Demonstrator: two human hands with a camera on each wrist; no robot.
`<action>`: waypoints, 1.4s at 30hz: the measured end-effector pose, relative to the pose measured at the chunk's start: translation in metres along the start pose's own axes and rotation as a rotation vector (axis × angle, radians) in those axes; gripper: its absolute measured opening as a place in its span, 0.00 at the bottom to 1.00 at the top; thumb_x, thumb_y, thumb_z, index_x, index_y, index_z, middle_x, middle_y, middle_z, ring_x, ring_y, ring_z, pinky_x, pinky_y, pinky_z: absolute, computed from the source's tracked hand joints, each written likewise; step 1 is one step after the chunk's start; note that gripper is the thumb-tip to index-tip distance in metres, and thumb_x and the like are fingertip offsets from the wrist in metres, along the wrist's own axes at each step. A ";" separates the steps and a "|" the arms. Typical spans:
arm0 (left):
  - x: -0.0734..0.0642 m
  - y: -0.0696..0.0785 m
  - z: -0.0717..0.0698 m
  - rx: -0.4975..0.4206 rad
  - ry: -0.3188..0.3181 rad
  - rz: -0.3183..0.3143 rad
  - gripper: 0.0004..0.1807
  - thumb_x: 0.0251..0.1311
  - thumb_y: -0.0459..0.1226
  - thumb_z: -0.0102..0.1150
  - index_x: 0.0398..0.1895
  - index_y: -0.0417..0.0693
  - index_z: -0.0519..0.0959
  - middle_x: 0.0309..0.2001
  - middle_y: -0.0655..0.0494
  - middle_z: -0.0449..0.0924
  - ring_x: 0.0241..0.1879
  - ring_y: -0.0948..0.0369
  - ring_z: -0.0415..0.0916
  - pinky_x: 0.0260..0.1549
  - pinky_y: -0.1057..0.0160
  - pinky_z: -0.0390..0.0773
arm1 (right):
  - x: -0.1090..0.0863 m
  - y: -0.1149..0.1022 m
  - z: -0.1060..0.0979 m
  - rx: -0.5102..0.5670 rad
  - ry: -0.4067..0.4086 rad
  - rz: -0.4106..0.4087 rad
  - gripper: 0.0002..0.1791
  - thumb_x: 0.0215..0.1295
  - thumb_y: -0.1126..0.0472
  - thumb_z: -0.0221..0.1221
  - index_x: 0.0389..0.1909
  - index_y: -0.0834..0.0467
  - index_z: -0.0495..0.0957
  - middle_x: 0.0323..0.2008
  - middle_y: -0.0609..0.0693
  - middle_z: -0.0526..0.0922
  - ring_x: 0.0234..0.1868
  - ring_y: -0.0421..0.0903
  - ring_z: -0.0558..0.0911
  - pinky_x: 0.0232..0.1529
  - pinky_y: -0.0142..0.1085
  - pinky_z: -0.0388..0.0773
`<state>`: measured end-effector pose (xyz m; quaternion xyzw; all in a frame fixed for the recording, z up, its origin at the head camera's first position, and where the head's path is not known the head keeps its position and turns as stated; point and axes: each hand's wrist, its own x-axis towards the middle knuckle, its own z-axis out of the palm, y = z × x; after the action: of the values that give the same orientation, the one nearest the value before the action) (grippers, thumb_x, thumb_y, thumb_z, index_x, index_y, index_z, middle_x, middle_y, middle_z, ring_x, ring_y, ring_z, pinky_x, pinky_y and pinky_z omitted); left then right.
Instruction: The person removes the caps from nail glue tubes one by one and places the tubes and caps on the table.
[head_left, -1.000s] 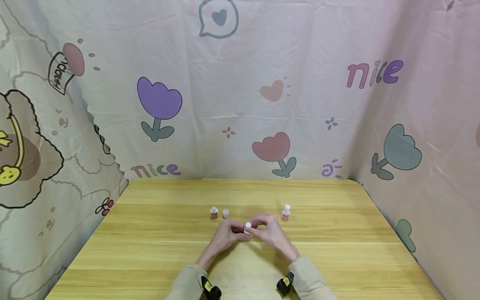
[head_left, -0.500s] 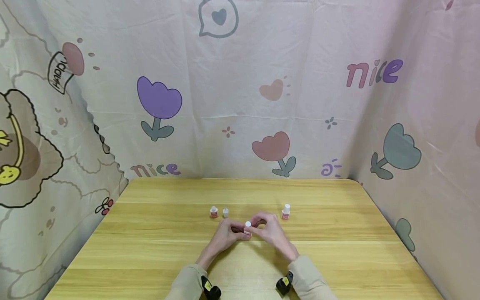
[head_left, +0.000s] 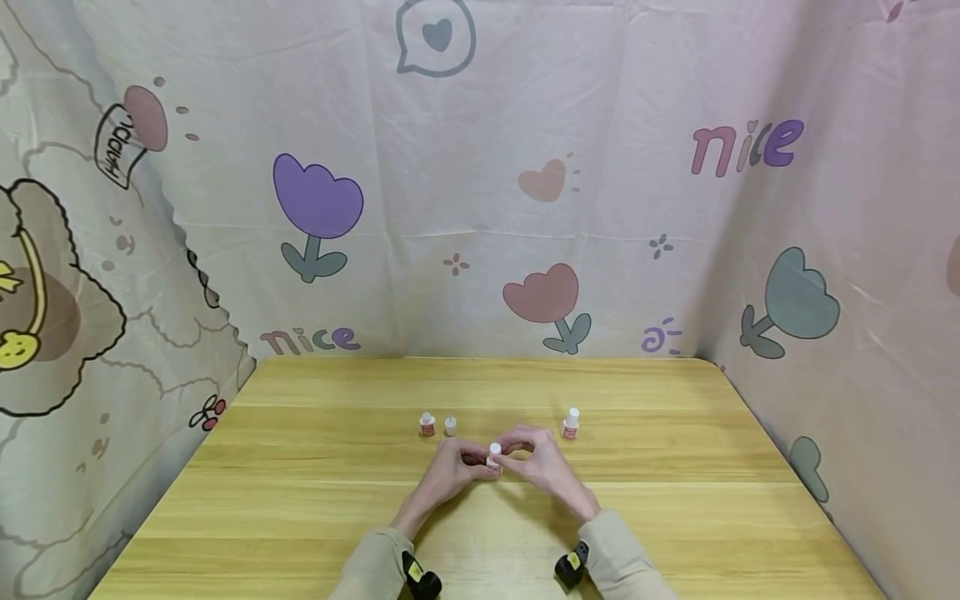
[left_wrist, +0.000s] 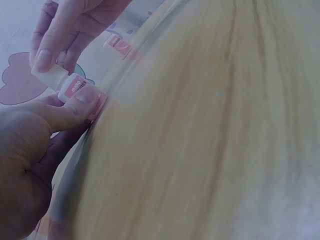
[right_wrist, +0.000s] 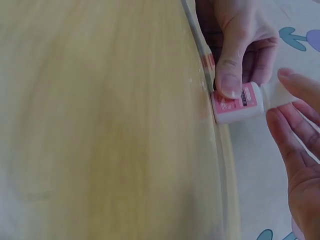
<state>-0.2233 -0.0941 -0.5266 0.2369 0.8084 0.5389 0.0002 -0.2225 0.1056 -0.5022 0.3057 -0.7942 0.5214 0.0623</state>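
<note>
A small white bottle point(right_wrist: 254, 104) with a pink label stands upright on the table between my two hands. My left hand point(head_left: 448, 468) grips its body, thumb over the label. At its top, my right hand point(head_left: 544, 463) pinches the white cap point(right_wrist: 278, 95) between thumb and fingers. Whether the cap is screwed tight or loose cannot be told. Beyond the left hand stands a shorter-looking bottle point(head_left: 427, 427) with a red label, and right beside it a small white cap point(head_left: 451, 427). Past the right hand is another bottle point(head_left: 571, 425), its tall white cap on.
The wooden table point(head_left: 300, 508) runs out to both sides of the arms. A patterned cloth point(head_left: 450, 125) hangs behind it and along both sides. Each wrist wears a black camera, such as the left camera point(head_left: 422, 579).
</note>
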 end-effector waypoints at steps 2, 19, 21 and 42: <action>0.000 0.001 0.000 -0.002 0.003 -0.001 0.08 0.53 0.36 0.75 0.37 0.47 0.90 0.34 0.51 0.91 0.33 0.70 0.85 0.35 0.72 0.82 | 0.000 0.000 0.000 -0.008 0.016 0.015 0.09 0.56 0.67 0.71 0.38 0.62 0.85 0.35 0.56 0.88 0.35 0.41 0.86 0.44 0.40 0.87; -0.001 0.001 0.001 0.015 0.016 0.004 0.09 0.52 0.38 0.76 0.37 0.47 0.90 0.35 0.52 0.91 0.34 0.72 0.85 0.37 0.72 0.82 | -0.001 -0.004 0.006 0.097 0.062 0.085 0.08 0.57 0.70 0.70 0.37 0.66 0.85 0.38 0.63 0.87 0.37 0.45 0.85 0.47 0.47 0.86; -0.001 0.001 0.001 0.011 0.015 0.006 0.10 0.52 0.38 0.75 0.37 0.47 0.90 0.35 0.52 0.91 0.34 0.72 0.85 0.37 0.72 0.82 | -0.001 -0.004 0.005 0.099 0.055 0.095 0.09 0.57 0.70 0.70 0.39 0.65 0.85 0.38 0.61 0.87 0.38 0.42 0.85 0.48 0.43 0.86; -0.001 -0.001 0.001 -0.023 0.025 0.007 0.09 0.51 0.36 0.76 0.36 0.45 0.90 0.35 0.49 0.91 0.34 0.64 0.86 0.36 0.71 0.82 | -0.002 -0.005 0.006 0.094 0.058 0.108 0.09 0.57 0.70 0.70 0.38 0.64 0.83 0.37 0.61 0.87 0.38 0.37 0.83 0.50 0.42 0.85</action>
<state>-0.2227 -0.0939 -0.5286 0.2331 0.8012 0.5510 -0.0091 -0.2169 0.1004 -0.5022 0.2497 -0.7821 0.5693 0.0427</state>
